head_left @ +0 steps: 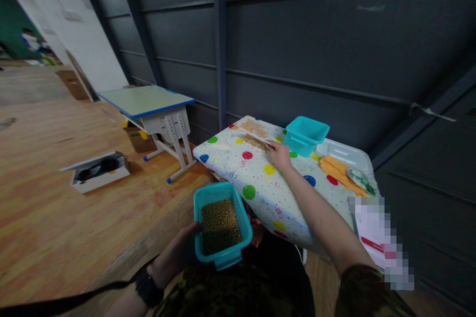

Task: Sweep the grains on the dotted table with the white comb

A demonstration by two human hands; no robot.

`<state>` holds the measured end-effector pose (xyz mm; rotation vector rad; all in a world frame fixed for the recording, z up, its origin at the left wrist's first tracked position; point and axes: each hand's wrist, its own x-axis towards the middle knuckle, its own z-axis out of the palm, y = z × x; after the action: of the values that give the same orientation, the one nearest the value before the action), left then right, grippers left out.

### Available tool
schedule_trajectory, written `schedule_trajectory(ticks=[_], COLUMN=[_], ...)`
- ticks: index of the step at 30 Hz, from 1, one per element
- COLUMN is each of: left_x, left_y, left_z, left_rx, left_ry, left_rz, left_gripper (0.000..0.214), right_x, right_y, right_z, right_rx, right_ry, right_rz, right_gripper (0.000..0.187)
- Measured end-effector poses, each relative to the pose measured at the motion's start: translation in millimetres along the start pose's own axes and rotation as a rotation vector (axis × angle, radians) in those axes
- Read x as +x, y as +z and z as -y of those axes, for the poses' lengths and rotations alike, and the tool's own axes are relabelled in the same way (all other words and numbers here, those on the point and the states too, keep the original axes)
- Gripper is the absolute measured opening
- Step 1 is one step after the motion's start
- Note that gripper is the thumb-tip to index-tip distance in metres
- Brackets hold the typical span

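Right hand pinching thin white tool at loose grain on tablecloth. Left hand clamps teal tub of beans, thumb over rim, near cloth edge. Imo: tub level, strokes flat, slow, less scatter.

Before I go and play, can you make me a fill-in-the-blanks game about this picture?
1. The right hand holds a thin pale tool and the left hand holds a teal bin of beans; that makes ____ busy hands.
2. The cloth near the pale tray is coloured ____.
3. The desk left of the patterned table has an edge coloured ____.
4. The dark wristband is on the ____ wrist.

Missing words: two; orange; blue; left.
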<state>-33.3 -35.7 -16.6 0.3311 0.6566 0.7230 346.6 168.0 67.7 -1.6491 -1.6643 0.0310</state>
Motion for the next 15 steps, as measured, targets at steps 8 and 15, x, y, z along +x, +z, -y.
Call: schedule_trajectory(ticks=[8,15], left_x=[-1,-6], left_y=[12.0,16.7], left_z=[-7,-3], left_rx=[0.055,0.098], left_ry=[-0.006,0.054], left_rz=[-0.142,-0.116], left_gripper=[0.063,0.068], right_x=[-2,-2], right_y=[1,7], right_z=[-3,-1], right_rx=[-0.012,0.031], right_ry=[-0.040,-0.042], right_rz=[0.035,-0.016], right_gripper=[0.041,0.042])
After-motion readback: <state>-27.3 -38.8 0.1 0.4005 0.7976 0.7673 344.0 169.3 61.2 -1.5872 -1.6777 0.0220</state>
